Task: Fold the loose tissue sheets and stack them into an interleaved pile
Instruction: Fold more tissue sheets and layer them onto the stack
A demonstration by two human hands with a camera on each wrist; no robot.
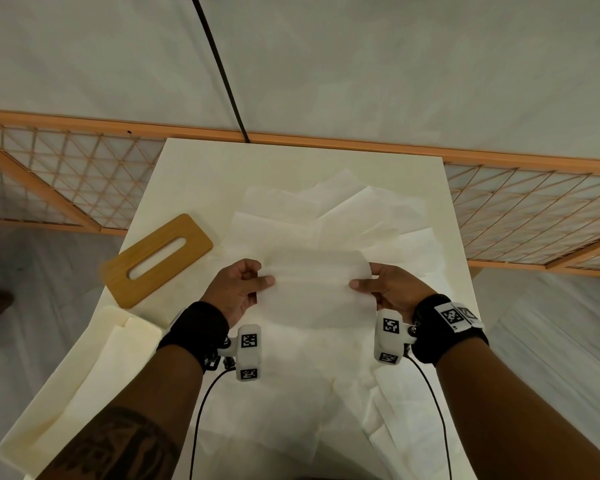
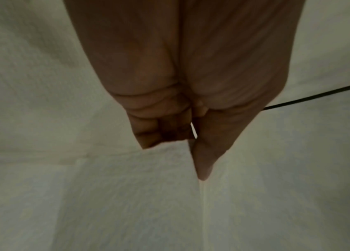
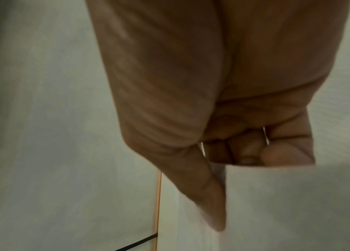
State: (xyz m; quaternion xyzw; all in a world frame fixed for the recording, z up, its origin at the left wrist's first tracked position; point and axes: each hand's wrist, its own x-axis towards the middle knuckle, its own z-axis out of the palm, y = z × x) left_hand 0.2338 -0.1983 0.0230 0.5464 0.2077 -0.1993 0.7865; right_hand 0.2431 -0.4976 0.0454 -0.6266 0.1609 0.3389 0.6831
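Note:
I hold one white tissue sheet (image 1: 314,289) stretched flat above the table, its near part hanging down. My left hand (image 1: 244,287) pinches its left edge between thumb and curled fingers; my right hand (image 1: 383,288) pinches its right edge the same way. In the left wrist view the left hand (image 2: 182,135) has its thumb on top of the tissue sheet (image 2: 126,195). The right wrist view shows the right hand (image 3: 223,169) with its thumb over the tissue sheet (image 3: 287,203). Several loose tissue sheets (image 1: 343,216) lie spread over the table beneath.
A wooden tissue-box lid (image 1: 156,259) with a slot lies at the table's left. A cream tissue box base (image 1: 94,372) sits at the near left. More loose sheets (image 1: 392,420) lie at the near right. An orange lattice railing (image 1: 520,216) runs behind the white table (image 1: 187,174).

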